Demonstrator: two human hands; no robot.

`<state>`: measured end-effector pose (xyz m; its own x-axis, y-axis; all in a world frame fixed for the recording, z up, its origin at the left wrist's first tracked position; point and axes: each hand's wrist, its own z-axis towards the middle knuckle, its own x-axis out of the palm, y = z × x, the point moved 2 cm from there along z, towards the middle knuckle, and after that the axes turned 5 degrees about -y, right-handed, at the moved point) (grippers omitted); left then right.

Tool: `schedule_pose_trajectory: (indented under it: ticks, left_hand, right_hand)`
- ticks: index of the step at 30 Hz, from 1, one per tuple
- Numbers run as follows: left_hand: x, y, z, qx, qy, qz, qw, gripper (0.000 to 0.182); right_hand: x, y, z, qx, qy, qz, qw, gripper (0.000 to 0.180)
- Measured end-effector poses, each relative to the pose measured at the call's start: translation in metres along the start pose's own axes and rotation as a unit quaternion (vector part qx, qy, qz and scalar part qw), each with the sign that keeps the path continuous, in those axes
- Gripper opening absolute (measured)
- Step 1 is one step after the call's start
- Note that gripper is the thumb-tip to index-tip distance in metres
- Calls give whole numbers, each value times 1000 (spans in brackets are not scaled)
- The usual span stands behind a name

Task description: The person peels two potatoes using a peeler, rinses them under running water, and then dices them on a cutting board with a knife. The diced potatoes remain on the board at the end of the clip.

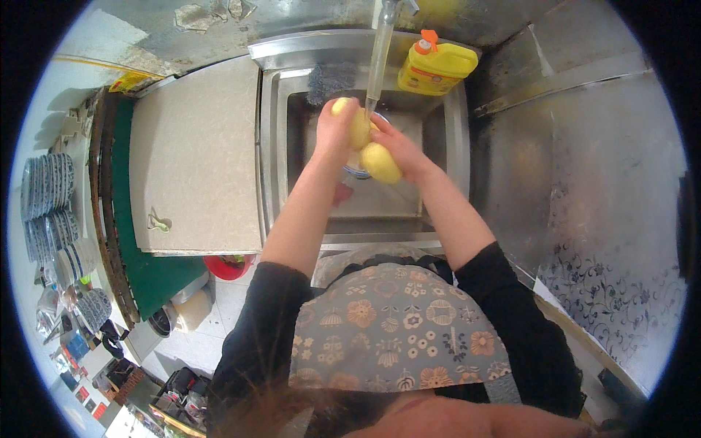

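Observation:
Water runs from the faucet spout (378, 65) onto peeled potatoes held over the stainless steel sink (459, 164). My left hand (333, 128) is closed around pale yellow potatoes (360, 130), one of which shows at its top near the thumb. My right hand (402, 145) holds another potato (381, 163) at its palm side, its fingertips reaching to the potatoes in the left hand. Below both hands, a bowl with a blue rim (358, 173) stands in the sink, mostly hidden by them. A reddish thing (343, 194), too blurred to name, lies in the sink beside my left forearm.
A yellow detergent jug (438, 68) with an orange cap stands at the sink's back right corner. A dark mesh scouring pad (328, 82) lies on the back rim. Left is a light countertop board (197, 164) with a green peeler (159, 223); a red basin (229, 266) sits below.

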<state>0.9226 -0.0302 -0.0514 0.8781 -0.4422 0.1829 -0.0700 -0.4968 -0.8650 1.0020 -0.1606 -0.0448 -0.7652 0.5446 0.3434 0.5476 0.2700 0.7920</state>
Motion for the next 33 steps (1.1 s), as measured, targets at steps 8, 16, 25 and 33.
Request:
schedule_pose_trajectory:
  ticks: [8,16,25,33]
  left_hand:
    - [1,15,5,13,66,-198,978,32]
    - [9,-3,-13,43,98,77,991,35]
    - [-3,-7,-24,-97,181,-25,978,49]
    - [0,-3,-26,-123,167,-93,974,56]
  right_hand:
    - [1,-5,-14,-9,-2,185,983,51]
    - [-22,-3,-11,-88,-67,47,993,50]
    - [-33,22,-9,-95,-25,-21,995,51]
    - [-26,26,-8,-110,13,-8,994,54]
